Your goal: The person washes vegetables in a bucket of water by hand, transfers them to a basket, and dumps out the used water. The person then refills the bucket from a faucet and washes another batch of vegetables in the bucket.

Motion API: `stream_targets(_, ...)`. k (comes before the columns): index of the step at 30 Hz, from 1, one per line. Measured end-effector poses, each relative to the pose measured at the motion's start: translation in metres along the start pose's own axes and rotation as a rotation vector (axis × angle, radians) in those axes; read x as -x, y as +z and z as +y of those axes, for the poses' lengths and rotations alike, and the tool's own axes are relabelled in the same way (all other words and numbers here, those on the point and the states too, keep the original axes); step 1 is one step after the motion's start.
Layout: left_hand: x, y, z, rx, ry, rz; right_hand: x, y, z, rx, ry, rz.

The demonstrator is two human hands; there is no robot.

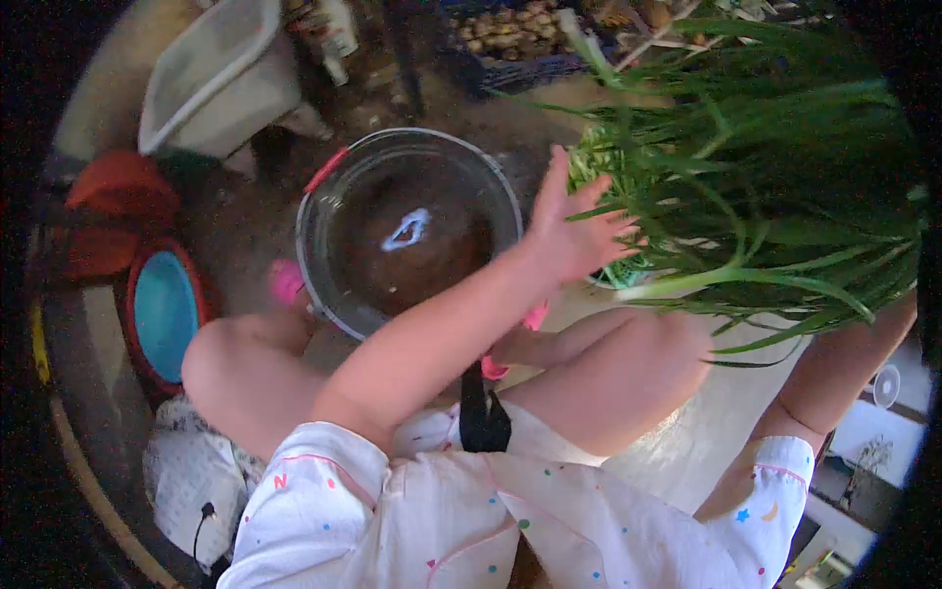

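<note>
My left hand [584,221] reaches out with spread fingers at the near edge of a big mass of long, flat green leaves [775,187]. Its fingertips are beside or against some leaves, and nothing is gripped. These leaves look like leek or garlic greens, with pale stalks on a few. My right forearm [854,344] goes up beneath the leaves at the right edge, where they hide my right hand. Shorter light-green pieces [594,157] show just past my left hand. Left of that hand stands a round, clear-walled tub [407,137] with a red handle.
At the upper left is a pale rectangular basin [211,83]. A red-rimmed tub with a blue inside [165,309] stands at the left, by reddish containers [118,201]. Many small roundish items [505,34] lie at the top. My bent knees flank the clear tub's near side.
</note>
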State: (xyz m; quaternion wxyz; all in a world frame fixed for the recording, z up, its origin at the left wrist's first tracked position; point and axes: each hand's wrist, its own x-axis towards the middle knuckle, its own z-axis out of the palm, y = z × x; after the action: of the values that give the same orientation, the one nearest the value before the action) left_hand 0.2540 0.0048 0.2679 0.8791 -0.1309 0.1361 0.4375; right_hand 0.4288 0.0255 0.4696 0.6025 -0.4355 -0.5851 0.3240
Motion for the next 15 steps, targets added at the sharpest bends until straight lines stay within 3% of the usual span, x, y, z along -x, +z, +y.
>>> stream_targets(1, 0.012, -0.014, 0.024, -0.133, 0.061, -0.125, 0.003, 0.025, 0.002, -0.047, 0.041, -0.054)
stream_targets(2, 0.045, 0.008, 0.040, -0.154, 0.218, 0.068, 0.011, 0.051, 0.006, -0.085, 0.084, -0.107)
stream_targets(5, 0.118, -0.052, 0.078, -0.381, 0.420, 0.086, 0.071, 0.118, 0.013, -0.219, 0.206, -0.238)
stream_targets(8, 0.171, -0.081, 0.117, -0.329, 0.706, 0.277, 0.115, 0.192, 0.055, -0.262, 0.396, -0.371)
stream_targets(9, 0.189, -0.114, 0.134, -0.321, 0.723, 0.275, 0.138, 0.215, 0.075, -0.256, 0.458, -0.401)
stream_targets(10, 0.186, -0.142, 0.152, -0.465, 0.634, 0.505, 0.142, 0.225, 0.109, -0.221, 0.412, -0.446)
stream_targets(11, 0.193, -0.166, 0.161, -0.601, 0.532, 0.730, 0.170, 0.239, 0.168, -0.055, 0.274, -0.347)
stream_targets(12, 0.202, -0.134, 0.138, -0.921, 0.558, 0.916, 0.191, 0.248, 0.188, -0.118, 0.449, -0.459)
stream_targets(13, 0.200, -0.134, 0.135, -1.041, 0.504, 0.858, 0.212, 0.252, 0.238, -0.037, 0.384, -0.460)
stream_targets(14, 0.197, -0.136, 0.134, -1.161, 0.446, 0.791, 0.225, 0.252, 0.246, 0.213, 0.356, -0.512)
stream_targets(15, 0.177, -0.169, 0.138, -1.178, 0.503, 0.841, 0.233, 0.253, 0.254, 0.266, 0.375, -0.585)
